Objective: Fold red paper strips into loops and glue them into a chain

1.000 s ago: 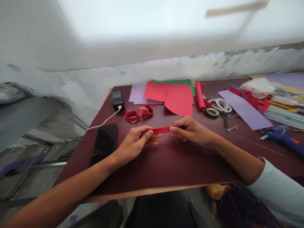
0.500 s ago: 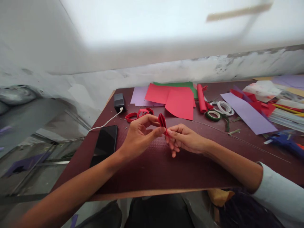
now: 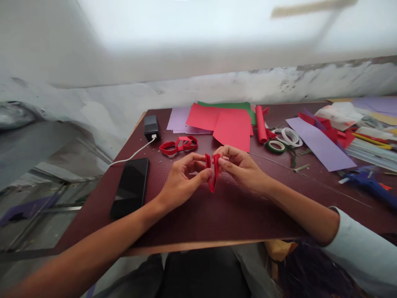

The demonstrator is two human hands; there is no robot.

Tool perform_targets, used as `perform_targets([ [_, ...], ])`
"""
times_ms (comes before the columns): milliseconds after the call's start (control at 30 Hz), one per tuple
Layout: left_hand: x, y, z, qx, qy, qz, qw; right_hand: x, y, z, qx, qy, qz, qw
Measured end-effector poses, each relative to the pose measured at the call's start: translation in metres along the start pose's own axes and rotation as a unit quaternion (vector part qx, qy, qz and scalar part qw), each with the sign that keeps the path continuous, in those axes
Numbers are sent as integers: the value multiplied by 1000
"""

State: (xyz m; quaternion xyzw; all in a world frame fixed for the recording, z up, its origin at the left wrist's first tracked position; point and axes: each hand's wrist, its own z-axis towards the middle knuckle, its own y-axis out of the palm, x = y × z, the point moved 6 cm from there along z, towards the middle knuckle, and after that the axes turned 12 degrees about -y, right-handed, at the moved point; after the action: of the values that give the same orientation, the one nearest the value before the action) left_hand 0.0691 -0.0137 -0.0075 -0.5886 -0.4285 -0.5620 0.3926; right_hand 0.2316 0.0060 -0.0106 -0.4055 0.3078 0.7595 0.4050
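Note:
A folded strip of red paper point(image 3: 212, 185) is held up over the near middle of the table, bent into a narrow V with its point downward. My left hand point(image 3: 182, 176) pinches its left side between thumb and fingers. On the other side, my right hand point(image 3: 240, 167) grips the upper right part of the same strip. Beyond my left hand lies a red folded-paper band point(image 3: 179, 145) made of joined loops. Red paper sheets point(image 3: 232, 130) lie just behind my right hand, overlapping green point(image 3: 245, 107) and lilac sheets point(image 3: 178, 120).
On the left are a black phone point(image 3: 130, 186) and a dark charger box point(image 3: 151, 127) with a white cable point(image 3: 133, 156). Rightward lie a red paper roll point(image 3: 261, 124), green tape point(image 3: 276, 146), white tape rolls point(image 3: 290, 137), a thin wire point(image 3: 322, 183), a lilac sheet point(image 3: 319, 145) and a blue glue gun point(image 3: 370, 182).
The strip's folded layers were pressed together and pointed upward; now they spread into a V. My right hand has moved up from the strip's lower end to its upper right side.

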Motion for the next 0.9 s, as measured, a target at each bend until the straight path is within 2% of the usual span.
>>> perform_targets([
  [100,2,-3,0,9,4,0,1000,5,3,-3,0,56,104,993],
  [200,2,-5,2,14,10,14,1000,6,8,-6,-21,98,148,984],
  [333,1,-8,4,38,31,82,995,7,10,-7,-48,100,111,988],
  [467,0,-8,2,55,46,168,983,11,6,-5,-34,87,44,995],
  [567,-1,-7,2,63,54,192,978,12,5,-4,-30,73,16,997],
  [700,-9,-6,7,37,32,111,993,12,5,-3,-35,65,5,997],
  [833,-12,-3,12,-36,5,-44,998,9,1,0,-21,59,16,998],
  [900,-10,-3,12,-65,3,-73,995,8,-4,1,3,59,26,998],
])
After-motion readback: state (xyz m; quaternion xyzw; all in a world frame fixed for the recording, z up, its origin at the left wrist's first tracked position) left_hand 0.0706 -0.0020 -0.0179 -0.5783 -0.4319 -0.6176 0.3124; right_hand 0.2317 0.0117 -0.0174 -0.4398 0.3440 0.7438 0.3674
